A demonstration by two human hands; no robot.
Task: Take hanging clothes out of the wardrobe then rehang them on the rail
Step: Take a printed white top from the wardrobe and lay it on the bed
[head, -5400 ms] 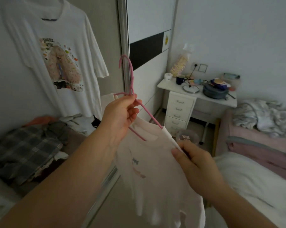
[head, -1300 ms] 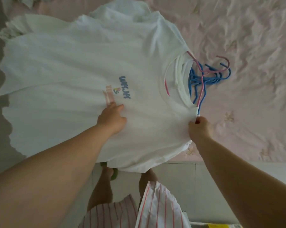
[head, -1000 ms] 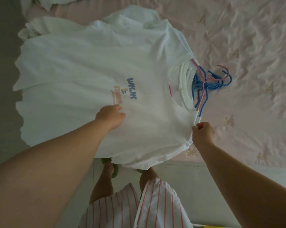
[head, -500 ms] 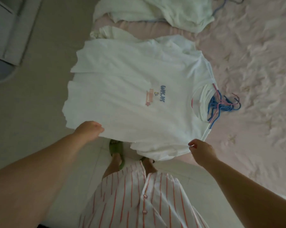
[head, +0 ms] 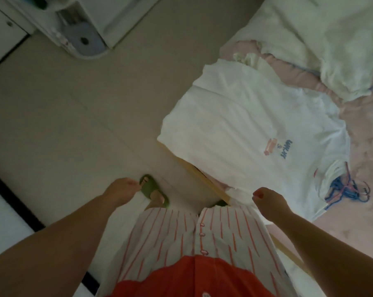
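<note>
Now white T-shirt lies flat on bed, small print on chest, blue and pink hangers at collar. Left hand, right hand loose, empty.

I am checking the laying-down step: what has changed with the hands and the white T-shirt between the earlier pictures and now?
Both hands let go: the left hand left the white T-shirt and drew back over the floor; the right hand released its edge and hangs beside it. The T-shirt stays flat on the pink bed, hangers still at its collar.
</note>
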